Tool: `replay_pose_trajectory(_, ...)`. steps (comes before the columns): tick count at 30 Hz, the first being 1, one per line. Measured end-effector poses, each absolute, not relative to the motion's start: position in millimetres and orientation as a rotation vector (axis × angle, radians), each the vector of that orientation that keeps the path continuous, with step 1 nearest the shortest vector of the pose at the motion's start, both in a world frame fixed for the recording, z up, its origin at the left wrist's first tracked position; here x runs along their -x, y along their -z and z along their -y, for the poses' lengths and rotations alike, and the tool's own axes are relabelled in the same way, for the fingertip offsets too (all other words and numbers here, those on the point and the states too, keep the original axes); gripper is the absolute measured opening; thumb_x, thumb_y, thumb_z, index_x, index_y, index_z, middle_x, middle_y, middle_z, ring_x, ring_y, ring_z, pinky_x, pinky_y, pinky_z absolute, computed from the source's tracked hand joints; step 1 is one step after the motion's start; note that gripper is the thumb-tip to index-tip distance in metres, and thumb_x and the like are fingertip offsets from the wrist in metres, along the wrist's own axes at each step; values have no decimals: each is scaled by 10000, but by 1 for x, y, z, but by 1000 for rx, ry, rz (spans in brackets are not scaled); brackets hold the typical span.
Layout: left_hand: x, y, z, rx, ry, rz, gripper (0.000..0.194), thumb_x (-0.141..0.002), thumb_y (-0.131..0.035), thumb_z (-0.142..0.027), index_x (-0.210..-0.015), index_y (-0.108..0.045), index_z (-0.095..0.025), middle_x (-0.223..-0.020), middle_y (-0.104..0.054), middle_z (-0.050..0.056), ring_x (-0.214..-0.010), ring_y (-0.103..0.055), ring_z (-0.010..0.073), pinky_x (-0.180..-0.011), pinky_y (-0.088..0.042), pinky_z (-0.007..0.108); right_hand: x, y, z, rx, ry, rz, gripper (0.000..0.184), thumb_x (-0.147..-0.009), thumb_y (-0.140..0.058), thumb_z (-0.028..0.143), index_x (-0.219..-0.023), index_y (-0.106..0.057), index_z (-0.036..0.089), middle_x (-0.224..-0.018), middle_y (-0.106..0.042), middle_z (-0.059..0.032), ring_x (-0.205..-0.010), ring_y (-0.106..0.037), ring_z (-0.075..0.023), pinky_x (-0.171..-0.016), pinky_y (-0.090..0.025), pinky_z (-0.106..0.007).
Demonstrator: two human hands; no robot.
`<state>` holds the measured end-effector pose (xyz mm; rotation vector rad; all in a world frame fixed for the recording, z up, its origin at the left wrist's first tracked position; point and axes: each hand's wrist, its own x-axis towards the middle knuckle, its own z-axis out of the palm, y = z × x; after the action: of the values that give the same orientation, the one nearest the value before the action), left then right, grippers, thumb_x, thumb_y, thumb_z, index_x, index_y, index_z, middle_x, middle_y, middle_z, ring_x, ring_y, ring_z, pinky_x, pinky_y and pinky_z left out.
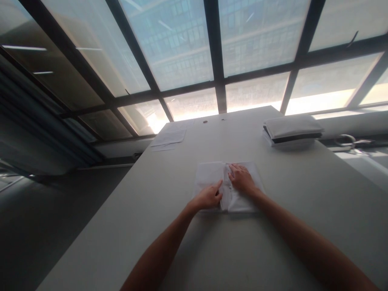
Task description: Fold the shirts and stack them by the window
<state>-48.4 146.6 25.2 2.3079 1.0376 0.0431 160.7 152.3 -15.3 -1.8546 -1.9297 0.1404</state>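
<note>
A white folded cloth (pixel 209 173) lies flat on the grey table (pixel 169 250) in front of me. My left hand (pixel 209 198) rests on the cloth's near left part, its fingers curled and pinching at the centre fold. My right hand (pixel 241 178) lies flat on the right half, fingers stretched out toward the far edge along the middle seam. Both forearms reach in from the bottom of the view.
A stack of folded cloths (pixel 291 132), white with a dark layer, sits at the far right of the table. Sheets of paper (pixel 168 139) lie at the far left corner. Large windows (pixel 212 52) rise behind the table; a dark floor drops off to the left.
</note>
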Motion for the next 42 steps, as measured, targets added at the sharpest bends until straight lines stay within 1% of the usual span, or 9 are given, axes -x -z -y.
replay_pose_trajectory(3,51,-38,-166,-2241,-217,-1072,580,-981,-400,-394,-1492,-445,-123,-942,-758,67,-845,-696,196,-846,-524,307,-161,15,-153,1855,-158,1929,498,-958,-458,309,-1407,-547,112,-1445,-548,-160,-1348,-464,-252,-1148,-271,-371)
replay_pose_trajectory(6,47,-38,-196,-2371,-514,-1302,500,-1011,-361,-351,-1437,-523,-145,-1283,-669,126,-1159,-624,217,-1047,-432,344,-161,16,-153,1844,-162,1931,493,-961,-455,304,-1410,-544,120,-1451,-543,-155,-1354,-459,-247,-1149,-271,-375)
replay_pose_trajectory(9,40,-22,-216,-2521,-404,-1430,499,-1024,-358,-368,-1465,-485,-174,-1512,-483,120,-1405,-419,251,-1180,-283,427,-161,17,-152,1848,-145,1934,493,-965,-451,301,-1411,-543,113,-1448,-545,-157,-1354,-462,-249,-1151,-273,-374)
replay_pose_trajectory(13,34,3,-204,-2705,-195,-1368,545,-1032,-318,-482,-1530,-384,-269,-1619,-315,70,-1509,-206,315,-1201,-144,589,-161,18,-153,1853,-130,1944,491,-965,-454,300,-1408,-548,109,-1445,-550,-156,-1362,-458,-248,-1156,-275,-366)
replay_pose_trajectory(19,39,8,-151,-2836,-162,-1054,709,-1001,-331,-595,-1595,-210,-226,-1651,-221,90,-1535,-101,290,-1230,-59,541,-159,20,-155,1887,-146,1933,498,-961,-460,297,-1428,-528,139,-1479,-519,-142,-1398,-422,-250,-1170,-259,-393)
replay_pose_trajectory(27,64,-4,-114,-2879,42,-823,814,-985,-329,-641,-1603,-136,-148,-1665,-97,117,-1539,21,283,-1234,9,500,-159,19,-153,1863,-148,1938,509,-959,-456,286,-1435,-519,116,-1488,-509,-145,-1412,-401,-245,-1183,-233,-381)
replay_pose_trajectory(33,78,-32,-109,-2655,215,-632,857,-966,-411,-639,-1602,-133,-136,-1655,-59,147,-1536,-44,292,-1237,-81,506,-158,18,-152,1862,-162,1921,500,-966,-447,269,-1433,-516,104,-1490,-504,-152,-1406,-402,-254,-1183,-218,-392)
replay_pose_trajectory(38,60,-59,-147,-2349,-51,-639,534,-1042,-318,-486,-1465,-494,-211,-1466,-544,68,-1353,-505,200,-1148,-367,342,-161,18,-153,1787,-186,1873,489,-943,-390,153,-1405,-540,98,-1421,-571,-150,-1342,-471,-213,-1161,-252,-331)
replay_pose_trajectory(42,18,-35,-185,-2498,-371,-1086,505,-1034,-345,-382,-1461,-474,-147,-1513,-480,127,-1418,-419,232,-1185,-305,416,-164,20,-155,1754,-239,1822,493,-918,-382,116,-1371,-577,110,-1388,-602,-142,-1297,-516,-196,-1140,-290,-309)
